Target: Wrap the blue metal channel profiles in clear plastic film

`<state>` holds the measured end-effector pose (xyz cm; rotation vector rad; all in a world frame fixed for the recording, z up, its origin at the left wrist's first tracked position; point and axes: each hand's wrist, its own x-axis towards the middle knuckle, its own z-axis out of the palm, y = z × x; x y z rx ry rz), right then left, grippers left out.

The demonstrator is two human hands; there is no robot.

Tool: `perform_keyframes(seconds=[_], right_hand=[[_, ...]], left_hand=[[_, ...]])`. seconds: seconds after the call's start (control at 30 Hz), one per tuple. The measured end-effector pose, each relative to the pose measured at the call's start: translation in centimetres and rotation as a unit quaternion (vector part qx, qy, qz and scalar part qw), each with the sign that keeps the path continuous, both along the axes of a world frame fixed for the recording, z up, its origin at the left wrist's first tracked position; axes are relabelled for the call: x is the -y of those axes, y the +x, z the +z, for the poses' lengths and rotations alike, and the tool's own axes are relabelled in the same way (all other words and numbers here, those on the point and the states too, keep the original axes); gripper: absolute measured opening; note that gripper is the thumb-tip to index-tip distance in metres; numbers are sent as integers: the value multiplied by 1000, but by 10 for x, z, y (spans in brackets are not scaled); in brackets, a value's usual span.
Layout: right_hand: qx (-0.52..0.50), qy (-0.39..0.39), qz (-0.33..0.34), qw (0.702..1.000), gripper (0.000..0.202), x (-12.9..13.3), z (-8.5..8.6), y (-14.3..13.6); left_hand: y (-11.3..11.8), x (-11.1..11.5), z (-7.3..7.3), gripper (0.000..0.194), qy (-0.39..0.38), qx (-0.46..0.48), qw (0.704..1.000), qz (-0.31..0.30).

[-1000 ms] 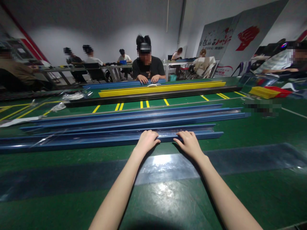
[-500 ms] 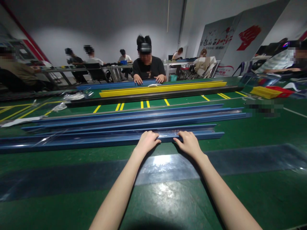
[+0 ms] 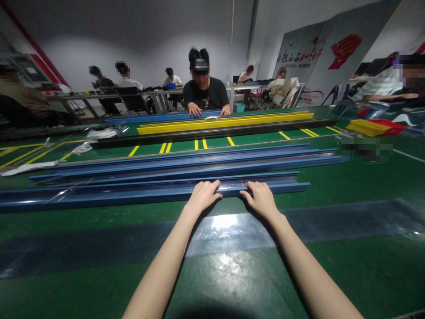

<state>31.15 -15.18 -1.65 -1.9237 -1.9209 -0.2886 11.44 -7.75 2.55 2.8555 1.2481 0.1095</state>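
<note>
A long blue channel strip [image 3: 133,197] lies across the green table, its trough facing up. My left hand [image 3: 204,195] is closed over its near wall, thumb in front and fingers inside the trough. To the right, my right hand [image 3: 260,197] grips the same wall, its thumb pointing left. A short stretch of the strip shows between the two hands. Clear film with a shiny surface seems to line the trough. Nearer to me, a long sheet of transparent film [image 3: 229,232] lies flat under my forearms.
More blue strips [image 3: 186,163] lie just beyond. Farther back are a black strip [image 3: 215,131] and a yellow strip [image 3: 226,123]. Across the table a person [image 3: 206,93] has both hands on another blue strip. Yellow and red trays [image 3: 368,127] stand at the right.
My hands hold the same place on the blue strip, with almost no movement. The person opposite has shifted their hands slightly.
</note>
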Motion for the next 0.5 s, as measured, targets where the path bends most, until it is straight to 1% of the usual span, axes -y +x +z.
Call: perform_keyframes(seconds=[0.5], right_hand=[[0,2,4,1000,21,0,1,-1]], left_hand=[[0,-1,2,26,-8,5,1000,19]])
